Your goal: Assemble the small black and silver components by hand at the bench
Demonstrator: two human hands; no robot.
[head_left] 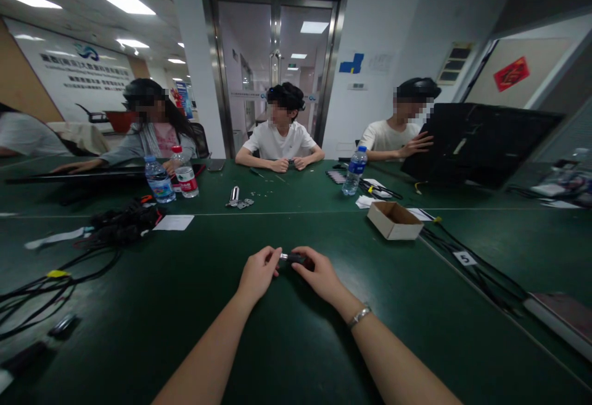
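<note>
Over the middle of the green table, my two hands hold a small black rod-like piece with a silver end between them. My left hand is closed in a pinch at the silver end. Fingers and thumb of my right hand, which has a bracelet at the wrist, are wrapped round the black part. My fingers cover much of the piece, so its exact kind cannot be made out. It lies roughly level, just above the tabletop.
An open cardboard box stands to the right, near black cables with a "5" tag. Left are more cables and a paper. Small metal parts and bottles stand farther off. Co-workers sit opposite, one holding a black panel.
</note>
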